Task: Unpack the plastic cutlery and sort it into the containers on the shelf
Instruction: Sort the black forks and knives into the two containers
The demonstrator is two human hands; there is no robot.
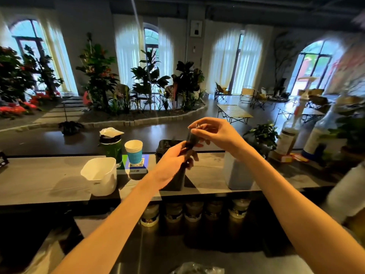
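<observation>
The shelf (pixel 49 180) runs across the view, carrying a white tub (pixel 99 176), a black bin (pixel 173 182) and a grey bin (pixel 239 175) in a row. The white tub looks bare inside; what the other two hold cannot be seen, so the sorting seems at an early stage, with most still to do. At the bottom edge lies a crumpled clear bag (pixel 197 269), maybe more wrapped stock. Over the black bin both hands work on one dark piece of cutlery (pixel 192 140) in clear wrap. The left hand (pixel 173 161) grips its lower part, fingers curled round it. The right hand (pixel 215 133) pinches the wrap at the top end. The piece stands near upright, long axis running up and slightly right; which end is the handle cannot be told through the blur.
</observation>
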